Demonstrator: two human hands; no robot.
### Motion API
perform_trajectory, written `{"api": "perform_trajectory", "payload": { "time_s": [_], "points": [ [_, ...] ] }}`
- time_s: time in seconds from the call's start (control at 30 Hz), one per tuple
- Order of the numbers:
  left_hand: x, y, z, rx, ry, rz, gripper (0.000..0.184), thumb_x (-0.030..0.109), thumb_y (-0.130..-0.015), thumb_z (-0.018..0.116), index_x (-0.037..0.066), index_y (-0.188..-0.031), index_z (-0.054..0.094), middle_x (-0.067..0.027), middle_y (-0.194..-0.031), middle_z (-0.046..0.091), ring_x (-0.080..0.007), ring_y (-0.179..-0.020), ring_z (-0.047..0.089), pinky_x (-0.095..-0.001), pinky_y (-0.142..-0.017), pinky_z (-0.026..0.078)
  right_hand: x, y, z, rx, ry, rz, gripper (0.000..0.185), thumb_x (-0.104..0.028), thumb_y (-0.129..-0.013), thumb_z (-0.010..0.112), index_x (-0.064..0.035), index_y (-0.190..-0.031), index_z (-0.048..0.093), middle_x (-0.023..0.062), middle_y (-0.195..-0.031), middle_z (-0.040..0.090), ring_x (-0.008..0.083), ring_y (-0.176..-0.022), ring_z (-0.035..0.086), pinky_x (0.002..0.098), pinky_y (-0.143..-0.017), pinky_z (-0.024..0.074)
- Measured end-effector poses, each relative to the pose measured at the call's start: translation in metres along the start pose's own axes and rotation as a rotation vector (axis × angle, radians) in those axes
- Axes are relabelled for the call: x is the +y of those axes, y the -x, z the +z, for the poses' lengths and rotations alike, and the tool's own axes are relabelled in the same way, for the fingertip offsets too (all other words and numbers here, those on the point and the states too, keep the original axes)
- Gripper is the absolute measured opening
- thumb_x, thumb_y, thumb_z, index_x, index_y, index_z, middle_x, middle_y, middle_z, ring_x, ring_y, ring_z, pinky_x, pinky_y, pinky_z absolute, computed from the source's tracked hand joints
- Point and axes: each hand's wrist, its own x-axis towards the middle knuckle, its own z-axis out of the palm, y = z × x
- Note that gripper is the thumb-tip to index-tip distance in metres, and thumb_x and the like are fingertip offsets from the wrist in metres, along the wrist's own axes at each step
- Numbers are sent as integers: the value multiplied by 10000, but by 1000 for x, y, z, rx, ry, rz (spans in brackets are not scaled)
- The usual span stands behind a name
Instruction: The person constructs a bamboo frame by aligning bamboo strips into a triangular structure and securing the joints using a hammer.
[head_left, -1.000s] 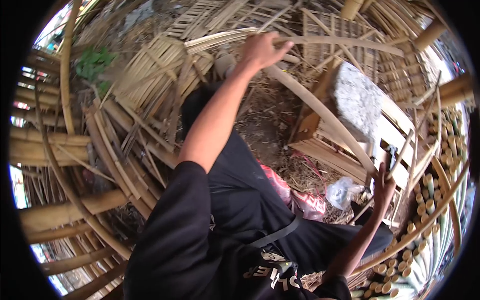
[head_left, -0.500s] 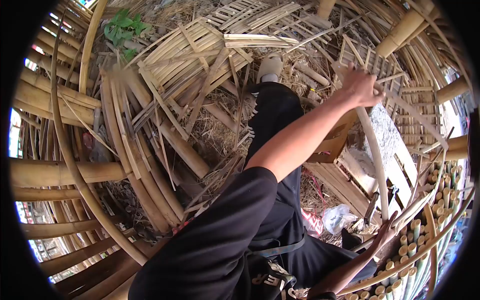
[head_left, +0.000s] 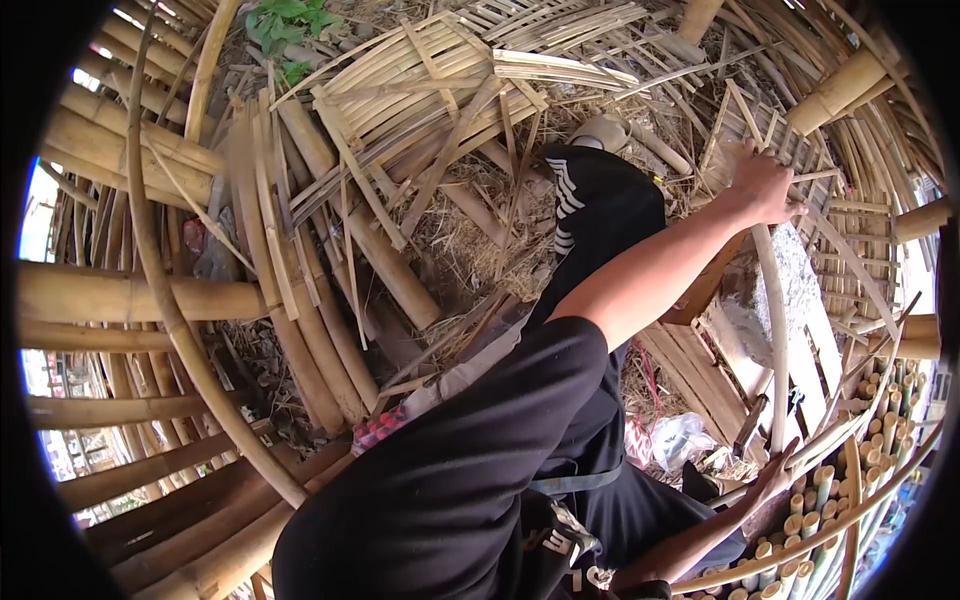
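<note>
Smooth matt bamboo strip (head_left: 774,330), rough mottled slab (head_left: 795,278), glossy plastic bag (head_left: 680,439)

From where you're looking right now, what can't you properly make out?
All in the head view:
- Left hand: its palm is hidden by the back of the hand.
- Right hand: too small to tell whether it grips the bamboo strip.
- Clear plastic bag: contents unclear, too small and crumpled.
- Shirt lettering: partly lost in folds.
</note>
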Motion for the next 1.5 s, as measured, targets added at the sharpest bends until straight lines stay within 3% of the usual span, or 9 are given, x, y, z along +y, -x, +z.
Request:
{"api": "perform_trajectory", "payload": {
  "time_s": [0.2,0.6,0.7,0.73,0.93,1.2,1.33,1.4,1.5],
  "points": [
    [17,27,-18,-94,47,-83,519,627,-851,677,112,-867,741,-56,-733,675,-244,-804,665,-545,-1015,324,15,-9,-16,12,5,31,814,-748,-805,669,39,-994,755,62,-676,603,150,-543,485,337,-509,399],
    [0,27,-87,-23,-145,-39,535,674,-876,636,148,-881,734,-15,-622,584,-192,-664,645,-578,-1144,283,-22,18,7,-145,-33,-99,659,-665,-903,601,-37,-1007,767,31,-589,515,98,-531,422,304,-493,325],
    [-40,47,-106,-45,-209,-98,582,707,-816,682,126,-848,718,-40,-665,659,-208,-696,678,-485,-846,468,-20,23,31,-305,47,-270,537,-428,-1015,535,-27,-1370,563,62,-778,595,112,-572,475,256,-540,399],
    [-45,45,-100,53,-169,-69,604,713,-789,704,109,-780,689,-46,-678,690,-211,-657,674,-429,-640,524,-26,24,30,-307,70,-284,548,-480,-997,539,-35,-1310,603,54,-741,577,117,-565,473,274,-529,391],
    [-87,51,-80,47,-330,-100,763,826,-779,591,104,-967,749,-137,-770,720,-337,-794,703,-442,-727,527,-144,37,-10,-26,-107,-157,819,-793,-867,521,-8,-724,704,118,-588,598,222,-556,585,409,-590,476],
    [-81,39,-99,-298,-320,-175,738,789,-803,606,53,-788,654,-167,-732,666,-374,-749,656,-462,-688,487,-218,-53,69,-284,2,-133,855,-879,-754,570,-29,-686,633,75,-614,618,190,-529,640,364,-530,550],
    [-93,44,-101,-221,-331,-197,744,778,-798,626,39,-718,592,-152,-687,632,-349,-675,620,-462,-614,452,-245,-74,117,-463,83,-194,1021,-883,-810,471,111,-915,677,261,-908,700,375,-909,724,466,-801,574],
    [-103,42,-97,-161,-360,-208,738,790,-796,613,54,-760,644,-149,-729,660,-360,-742,649,-468,-663,476,-233,-70,150,-260,202,-346,1055,-810,-904,382,111,-1419,419,346,-1368,522,449,-1320,500,514,-1119,370],
    [-103,43,-100,-121,-285,-320,738,809,-793,590,82,-826,710,-151,-774,695,-373,-798,673,-474,-723,498,-236,-52,132,-345,209,-336,1059,-788,-917,380,110,-1476,322,370,-1454,414,455,-1428,351,523,-1186,263]
  ]
}}
